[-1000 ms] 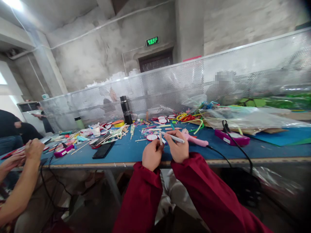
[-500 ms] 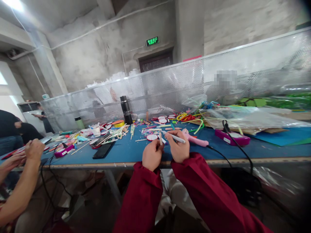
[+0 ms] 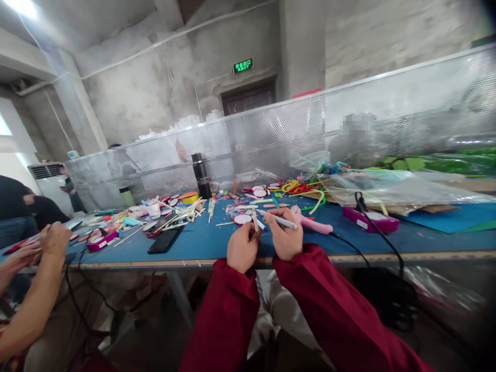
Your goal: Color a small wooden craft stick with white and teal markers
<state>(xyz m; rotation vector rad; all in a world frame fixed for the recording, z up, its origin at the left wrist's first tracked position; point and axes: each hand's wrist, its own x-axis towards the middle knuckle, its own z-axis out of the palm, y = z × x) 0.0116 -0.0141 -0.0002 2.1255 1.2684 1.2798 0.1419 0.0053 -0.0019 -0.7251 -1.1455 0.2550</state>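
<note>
My left hand point(image 3: 243, 249) pinches a flat wooden craft stick point(image 3: 255, 220) that stands up from the fingertips at the table's front edge. Close beside it, my right hand point(image 3: 287, 238) grips a white pen point(image 3: 284, 222), its tip angled left toward the stick. Whether the tip touches the stick I cannot tell. Just behind the hands lies a round white disc with a red rim point(image 3: 243, 219). A pink glue gun point(image 3: 315, 225) rests to the right of my right hand, its black cord running off the table edge.
A purple box with a cord point(image 3: 370, 220) sits at right, before plastic bags point(image 3: 391, 187). At left are a black phone point(image 3: 166, 241), a pile of sticks point(image 3: 186, 214) and a co-worker's hands point(image 3: 54, 238). A black thermos point(image 3: 201, 175) stands by the perforated metal screen point(image 3: 271, 134).
My right hand and the pen have shifted very slightly. The left hand and the stick look unmoved. Behind the screen at left, a person's head has come into view.
</note>
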